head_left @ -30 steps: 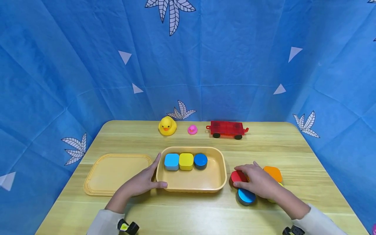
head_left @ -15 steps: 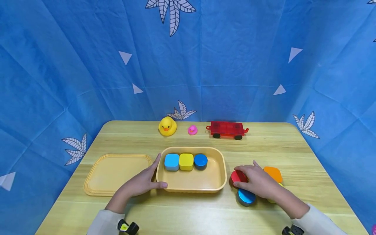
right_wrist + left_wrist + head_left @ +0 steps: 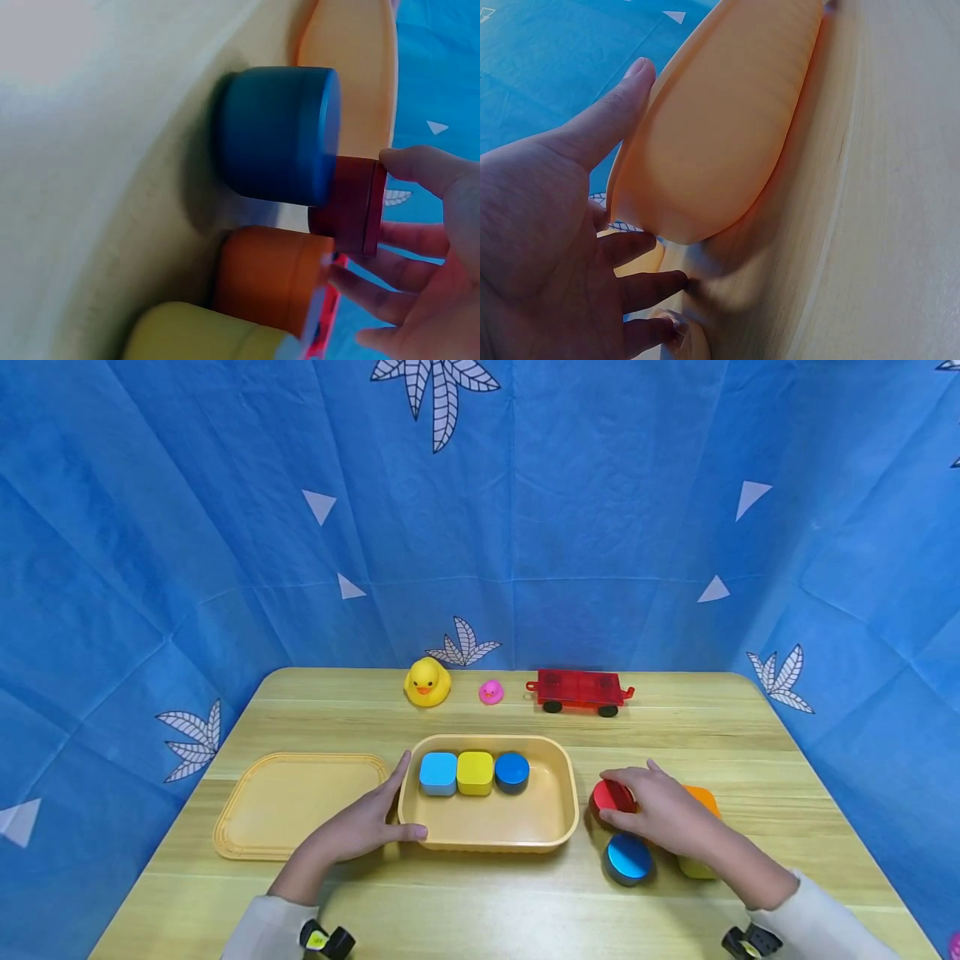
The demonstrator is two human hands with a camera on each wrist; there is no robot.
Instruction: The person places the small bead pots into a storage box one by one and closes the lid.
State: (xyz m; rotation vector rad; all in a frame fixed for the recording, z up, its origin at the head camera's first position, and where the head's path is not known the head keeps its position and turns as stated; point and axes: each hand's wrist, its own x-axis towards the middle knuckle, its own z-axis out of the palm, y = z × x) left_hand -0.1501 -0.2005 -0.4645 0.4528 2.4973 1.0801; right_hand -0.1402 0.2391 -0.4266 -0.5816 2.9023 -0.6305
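My right hand (image 3: 663,810) pinches a red round block (image 3: 613,796) between thumb and fingers. In the right wrist view, the red block's top stands higher than those of the blue round block (image 3: 274,135), the orange block (image 3: 262,274) and the yellow block (image 3: 195,334). My left hand (image 3: 360,822) rests against the left end of a tan plastic box (image 3: 510,846), thumb at the near rim and fingers spread along its outside. A light blue square block (image 3: 438,772), a yellow square block (image 3: 475,772) and a dark blue round block (image 3: 512,772) sit in a row inside the box.
A tan lid (image 3: 296,806) lies left of the box. Along the table's back stand a yellow duck (image 3: 427,682), a small pink duck (image 3: 491,692) and a red wheeled cart (image 3: 579,689). A blue curtain (image 3: 600,510) hangs around the wooden table (image 3: 480,910).
My right hand has shifted slightly up and to the right with the red block, opening a gap from the blue round block. My left hand and the box have stayed put.
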